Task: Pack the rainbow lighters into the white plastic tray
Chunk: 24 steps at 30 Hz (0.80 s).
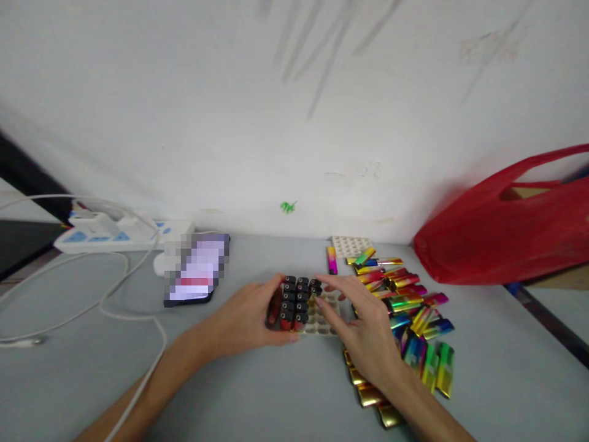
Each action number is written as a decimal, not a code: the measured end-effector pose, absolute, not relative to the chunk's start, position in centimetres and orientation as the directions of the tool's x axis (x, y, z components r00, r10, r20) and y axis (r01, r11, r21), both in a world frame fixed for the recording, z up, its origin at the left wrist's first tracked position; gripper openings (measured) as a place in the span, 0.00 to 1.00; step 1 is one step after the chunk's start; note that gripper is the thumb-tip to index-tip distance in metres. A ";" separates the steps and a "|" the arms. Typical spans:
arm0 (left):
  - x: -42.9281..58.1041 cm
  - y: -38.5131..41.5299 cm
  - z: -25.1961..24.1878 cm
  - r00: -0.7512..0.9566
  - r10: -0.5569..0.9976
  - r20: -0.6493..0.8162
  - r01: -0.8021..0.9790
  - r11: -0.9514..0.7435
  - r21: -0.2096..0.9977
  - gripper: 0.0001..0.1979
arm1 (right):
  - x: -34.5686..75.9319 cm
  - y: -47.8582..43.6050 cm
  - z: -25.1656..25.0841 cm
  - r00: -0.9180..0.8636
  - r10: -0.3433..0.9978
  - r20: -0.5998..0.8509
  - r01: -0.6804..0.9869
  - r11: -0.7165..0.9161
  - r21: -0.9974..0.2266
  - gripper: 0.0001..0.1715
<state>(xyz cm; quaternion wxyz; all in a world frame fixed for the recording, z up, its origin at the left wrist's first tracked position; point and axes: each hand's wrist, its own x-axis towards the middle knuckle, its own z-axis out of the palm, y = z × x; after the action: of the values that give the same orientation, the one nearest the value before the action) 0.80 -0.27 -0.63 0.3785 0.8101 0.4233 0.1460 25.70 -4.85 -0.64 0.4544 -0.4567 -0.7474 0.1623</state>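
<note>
My left hand point(253, 316) grips the left side of a pale grid tray point(324, 322), thumb at the near edge and fingers at the far side. Several lighters point(294, 301) stand upright in two columns at the tray's left, black tops up. My right hand point(361, 316) reaches over the tray's right part, thumb and index finger closed on the black top of another lighter point(315, 286) at the far end of the third column. Its lower part is hidden, so how deep it sits I cannot tell. Bare cells of the tray show beside it.
Several shiny multicoloured lighters point(405, 304) lie in a loose pile at the right. Another grid tray point(352, 246) lies by the wall. A red bag point(506, 227) stands far right. At the left are a phone point(197, 270), a power strip point(177, 230) and a white cable point(159, 322).
</note>
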 end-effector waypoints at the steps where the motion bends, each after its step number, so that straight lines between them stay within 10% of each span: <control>1: 0.8 -0.3 -0.7 0.596 0.798 -0.085 0.567 -0.343 0.749 0.29 | 25.7 -4.9 -0.7 -0.171 0.831 0.530 0.539 0.529 -0.656 0.23; 10: 1.3 -0.2 -1.3 0.534 0.826 0.182 0.437 -0.454 0.776 0.36 | 26.0 -4.8 -0.6 -0.224 0.855 0.468 0.539 0.509 -0.671 0.20; 24: 1.3 -0.2 -1.3 0.574 0.819 -0.002 0.329 -0.228 0.916 0.33 | 26.2 -4.7 -1.0 -0.242 0.888 0.391 0.548 0.457 -0.700 0.22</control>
<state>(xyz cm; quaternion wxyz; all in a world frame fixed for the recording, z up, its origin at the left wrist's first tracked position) 1.32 -0.15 -1.34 0.4861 0.7422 0.3867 0.2516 26.18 -4.71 -0.96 0.3931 -0.4739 -0.7577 0.2164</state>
